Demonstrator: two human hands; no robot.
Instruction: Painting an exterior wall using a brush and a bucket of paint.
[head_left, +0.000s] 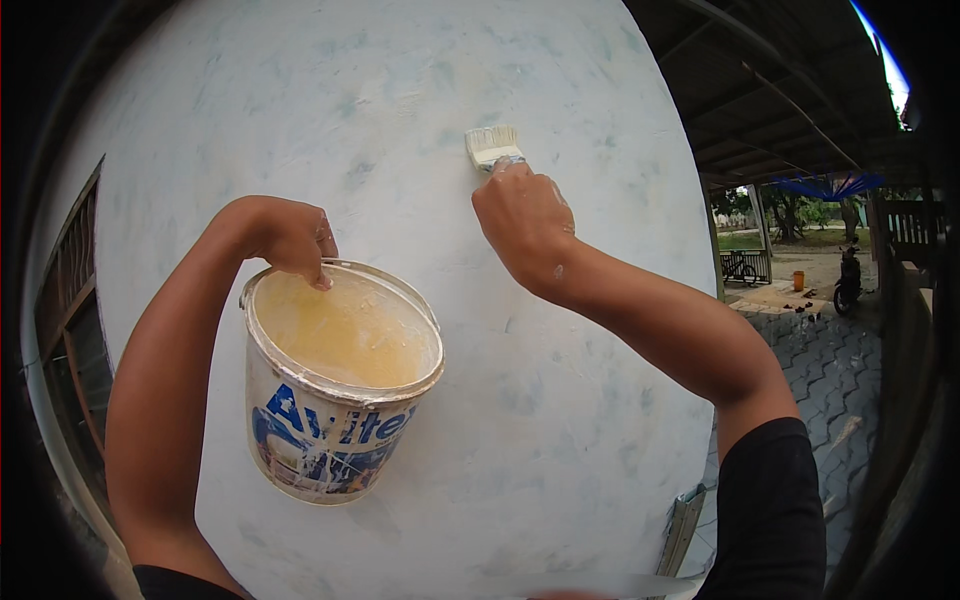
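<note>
My left hand [293,240] grips the far rim of a paint bucket [320,440], holding it up before the wall. White with a blue printed label and paint drips, the bucket tilts so that its pale yellow, smeared inside shows. Higher and to the right, my right hand [525,215] is closed round the handle of a wide paintbrush [492,145]. The handle is mostly hidden by the fingers. Pale paint coats the bristles, which point up against the wall [400,110]; whether they press on it I cannot tell. White paint specks mark my right hand and wrist.
Patchy white and blue-grey paint covers the wall. A dark-framed window [75,310] is at the left. A metal strip [683,525] stands at the lower right. Beyond the wall's right edge lie grey paving [830,370], a parked motorcycle [848,280] and an orange bucket [798,281] under a roof.
</note>
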